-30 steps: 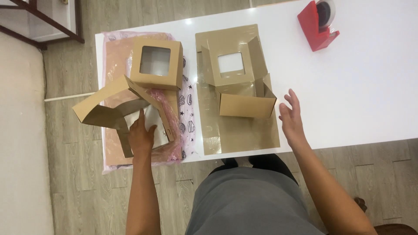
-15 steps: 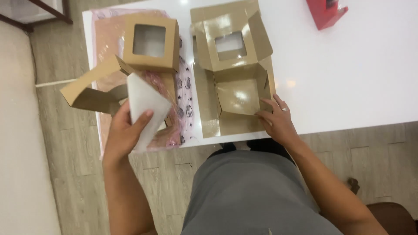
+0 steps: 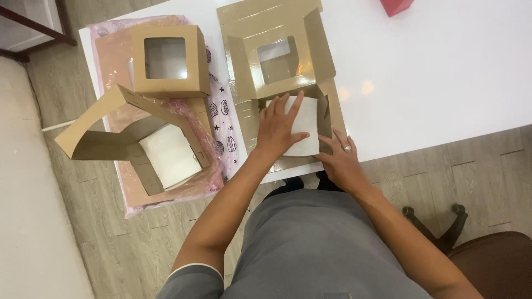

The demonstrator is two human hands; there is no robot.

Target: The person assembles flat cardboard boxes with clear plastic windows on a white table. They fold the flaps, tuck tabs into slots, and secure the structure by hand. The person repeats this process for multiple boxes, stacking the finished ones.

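My left hand lies flat, fingers spread, on a white square sheet that rests in the base of an open brown cardboard box. The box's windowed lid stands folded back behind it. My right hand is at the box's near right corner. Its fingertips touch the front edge of the sheet and box, gripping nothing.
On the left, a pink plastic bag lies under a closed windowed box and another open box holding white sheets. The white table carries a red tape dispenser at the far edge. A chair stands at bottom right.
My left hand carried a white sheet from the left-hand box across to the open box and laid it flat inside. My right hand stayed at that box's near right corner.
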